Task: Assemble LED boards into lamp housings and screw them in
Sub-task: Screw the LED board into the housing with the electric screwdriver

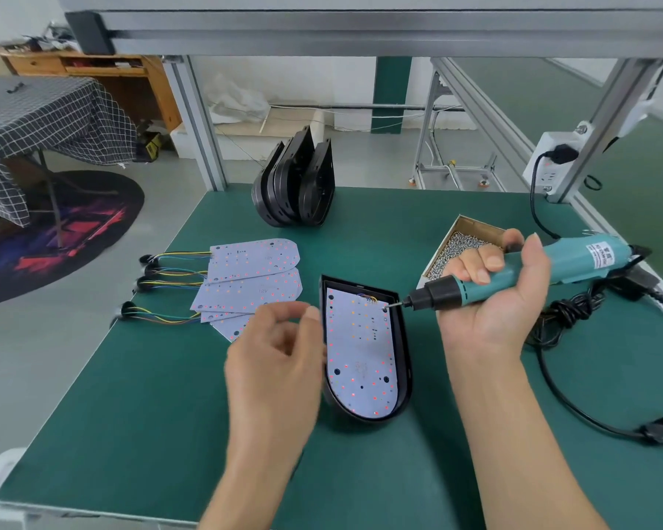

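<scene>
**Screw at the hole, housing unheld**

The green counter (138, 395) fills the lower frame. At upper centre a stack of empty black housings (295, 181) stands on edge; left of centre, spare LED boards (251, 279) lie fanned out with their coloured wires trailing left. At right is an open box of screws (460, 246), with the driver's black cord (567, 380) coiled below it.

In the middle lies one housing (404, 350) with a board (360, 361) seated inside it, rounded end toward the bottom of the frame.

The right hand (490, 300) wraps its fingers fully round a teal electric screwdriver (513, 277), which lies almost level and points left. A small screw (393, 306) appears to sit on the bit, right at a hole in the board's upper right corner.

The left hand (272, 357) hovers just left of the housing, fingers loosely curled, thumb and forefinger nearly pinched. I see nothing between them, and whether a fingertip touches the rim I cannot tell.

The risks, as I judge them:
- The driver is steeply tilted. Driven at this slant, the screw could cross-thread, or skate off and scratch the board.
- With the housing unsteadied, the push could slide it across the counter.
- The wires near that corner could get caught under the screw head.
</scene>
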